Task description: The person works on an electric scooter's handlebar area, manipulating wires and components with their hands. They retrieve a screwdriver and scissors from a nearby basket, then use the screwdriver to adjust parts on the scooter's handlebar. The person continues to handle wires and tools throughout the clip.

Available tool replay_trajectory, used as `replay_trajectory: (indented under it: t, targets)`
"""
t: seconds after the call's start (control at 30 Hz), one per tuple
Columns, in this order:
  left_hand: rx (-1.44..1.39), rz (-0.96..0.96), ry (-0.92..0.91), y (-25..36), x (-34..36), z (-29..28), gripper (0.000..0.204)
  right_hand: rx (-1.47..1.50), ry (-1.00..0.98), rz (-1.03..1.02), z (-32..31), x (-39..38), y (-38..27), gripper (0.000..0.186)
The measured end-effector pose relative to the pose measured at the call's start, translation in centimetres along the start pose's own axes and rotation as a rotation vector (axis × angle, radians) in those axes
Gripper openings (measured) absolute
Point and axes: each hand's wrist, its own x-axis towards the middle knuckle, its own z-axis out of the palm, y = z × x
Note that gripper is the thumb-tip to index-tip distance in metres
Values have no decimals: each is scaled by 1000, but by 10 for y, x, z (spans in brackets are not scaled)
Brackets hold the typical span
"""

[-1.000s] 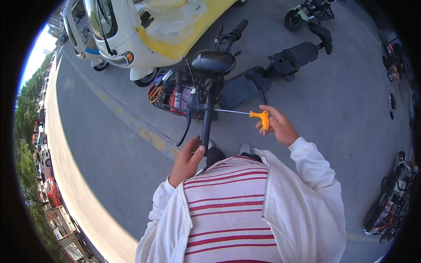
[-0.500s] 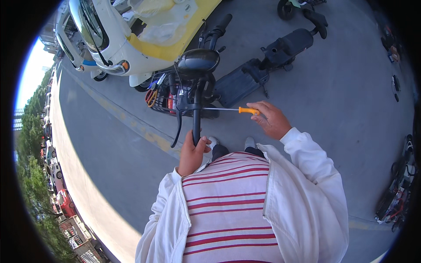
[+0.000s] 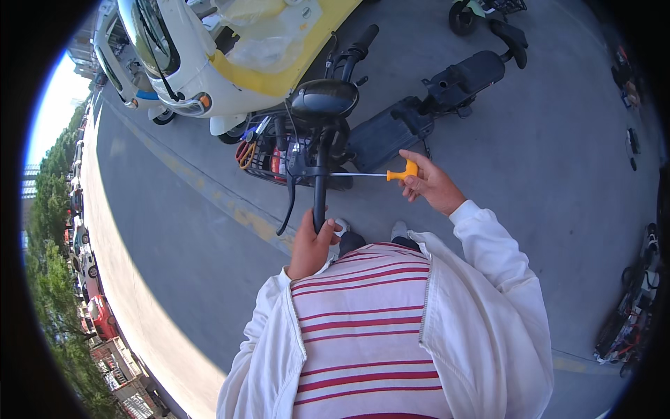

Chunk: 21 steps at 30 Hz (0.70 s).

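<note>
Open pavement [image 3: 544,174] is lying free to the right of the scooter's handlebar [image 3: 319,202]. On the left, the front basket [image 3: 269,157] and brake lever [image 3: 287,206] are crowding in, the mirror [image 3: 324,98] is blocking above, and the white vehicle [image 3: 209,56] is closing off the far side.

This is an outdoor street-side parking spot in a town, in daylight. The ground is grey asphalt pavement [image 3: 544,160] with a worn yellow painted line [image 3: 209,195] along it. A black electric scooter [image 3: 391,126] stands parked, its front wire basket [image 3: 262,157] loaded, beside a small white-and-yellow vehicle [image 3: 209,63]. More scooters [image 3: 624,321] line the right edge, and parked cars [image 3: 98,314] and trees [image 3: 52,209] border the road at left.
</note>
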Motion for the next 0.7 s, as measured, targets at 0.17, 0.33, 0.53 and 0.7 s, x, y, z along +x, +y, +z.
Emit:
replay_trajectory:
  t: [0.17,0.33,0.53,0.7]
  targets:
    - [-25,0,0,-3,1,1,35,-300,22,-146,-5,-3,15,59]
    - [25,8,12,-6,1,-1,36,-656,109,-344,-11,6,29,44]
    - [469,239,373,28,-1,-16,29,-145,12,55,-6,9,27,50]
    - [441,450,470,11,61,-53,36,-55,93,178,7,-2,2,47]
